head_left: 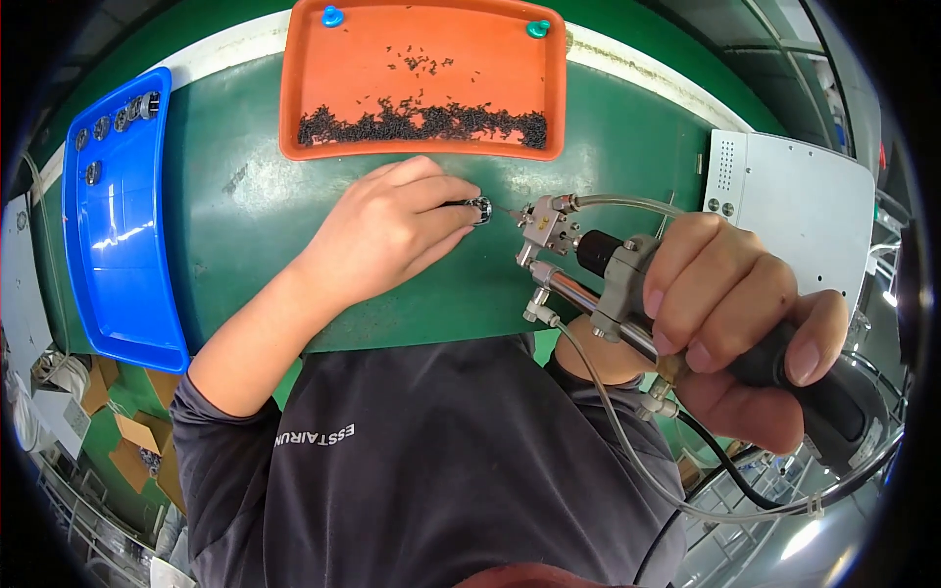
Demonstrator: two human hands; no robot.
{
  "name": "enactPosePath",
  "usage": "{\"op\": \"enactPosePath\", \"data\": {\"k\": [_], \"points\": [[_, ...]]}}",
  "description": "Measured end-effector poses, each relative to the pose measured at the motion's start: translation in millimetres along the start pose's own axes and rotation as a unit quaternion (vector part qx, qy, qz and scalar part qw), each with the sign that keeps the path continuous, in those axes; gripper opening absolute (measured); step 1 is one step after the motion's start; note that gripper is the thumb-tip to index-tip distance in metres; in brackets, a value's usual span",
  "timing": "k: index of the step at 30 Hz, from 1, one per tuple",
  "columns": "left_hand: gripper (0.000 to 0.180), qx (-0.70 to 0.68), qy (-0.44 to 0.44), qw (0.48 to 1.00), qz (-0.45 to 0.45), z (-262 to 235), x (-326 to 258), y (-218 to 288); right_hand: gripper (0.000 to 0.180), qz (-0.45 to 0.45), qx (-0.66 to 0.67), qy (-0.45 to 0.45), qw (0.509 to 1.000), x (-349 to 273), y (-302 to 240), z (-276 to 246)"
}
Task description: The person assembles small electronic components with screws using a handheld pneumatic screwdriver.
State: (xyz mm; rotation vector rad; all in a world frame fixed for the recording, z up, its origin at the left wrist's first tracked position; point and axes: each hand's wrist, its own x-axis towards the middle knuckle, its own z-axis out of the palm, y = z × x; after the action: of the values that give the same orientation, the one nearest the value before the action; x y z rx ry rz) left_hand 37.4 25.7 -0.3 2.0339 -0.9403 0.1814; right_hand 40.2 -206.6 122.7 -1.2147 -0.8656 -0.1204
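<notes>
Over the green tabletop, my left hand [392, 223] pinches a small round black-and-silver part [482, 210] between its fingertips. Much of that part is covered by the fingers. My right hand [737, 309] is wrapped round the black handle of a metal dispensing gun [619, 284] with hoses attached. From the gun's head a thin needle [506, 210] points left at the round part. Its tip is too fine to tell whether it touches. Past my left hand, an orange tray [431, 86] holds a band of tiny black pieces [421, 123] along its near side.
At the left, a blue tray [123, 265] carries several round parts [93, 173] at its far end. Blue [332, 17] and green [538, 29] knobs sit in the orange tray's far corners. A pale metal box [794, 196] stands at right. Clear hose [627, 446] loops beneath the gun.
</notes>
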Motion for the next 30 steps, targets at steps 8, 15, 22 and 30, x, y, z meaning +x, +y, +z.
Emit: {"op": "enactPosePath", "data": {"k": [8,15,22,30], "points": [[0.017,0.003,0.011,1.0,0.004,2.4,-1.4,1.6,0.041,0.015,-0.009,-0.015,1.0,-1.9,0.3,-1.0],[0.017,0.005,0.01,1.0,0.003,3.9,-0.6,-1.9,0.039,0.027,-0.011,-0.028,0.999,2.3,2.8,-1.2],[0.015,0.001,0.0,1.0,0.014,1.4,0.5,-2.5,0.033,0.071,-0.035,-0.052,0.995,14.6,2.2,4.8],[0.015,-0.003,0.001,1.0,0.024,-0.5,-6.5,-2.0,0.039,-0.003,-0.018,0.039,0.999,0.3,-18.0,2.6]]}}
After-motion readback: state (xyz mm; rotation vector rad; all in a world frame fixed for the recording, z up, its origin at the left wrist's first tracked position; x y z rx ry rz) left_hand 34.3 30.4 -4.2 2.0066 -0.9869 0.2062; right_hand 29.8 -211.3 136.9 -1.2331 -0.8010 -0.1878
